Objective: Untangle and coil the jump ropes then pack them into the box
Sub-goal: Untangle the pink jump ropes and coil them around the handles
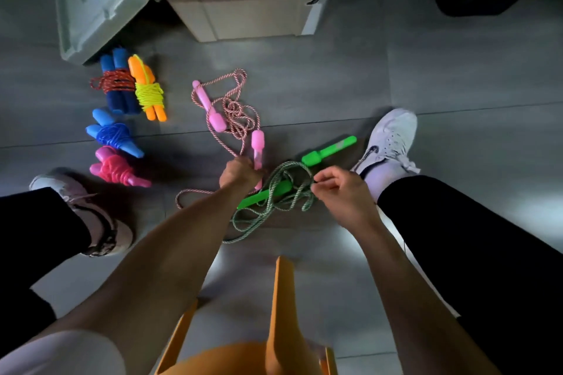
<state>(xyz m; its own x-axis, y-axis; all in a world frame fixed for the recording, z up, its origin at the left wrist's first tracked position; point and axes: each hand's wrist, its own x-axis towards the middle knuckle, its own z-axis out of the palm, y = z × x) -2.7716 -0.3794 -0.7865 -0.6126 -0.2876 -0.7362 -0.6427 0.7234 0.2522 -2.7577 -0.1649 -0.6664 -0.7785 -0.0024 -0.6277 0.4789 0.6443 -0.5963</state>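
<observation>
Nearest the camera, an orange seat edge (280, 313) sits between the person's legs. The right hand (341, 192) pinches the tangled green jump rope (274, 207) between thumb and fingertips; its green handles lie in and beside the heap on the grey floor (426, 85). The left hand (237, 173) is curled around the cord of the pink-and-white jump rope (234, 113) next to one pink handle; the rest lies loose on the floor beyond. Farther left lie four coiled ropes: pink (117, 169), blue (114, 134), dark blue with red cord (117, 85), orange with yellow cord (147, 90). Farthest, the open grey box (253, 14) stands beside its lid (97, 0).
</observation>
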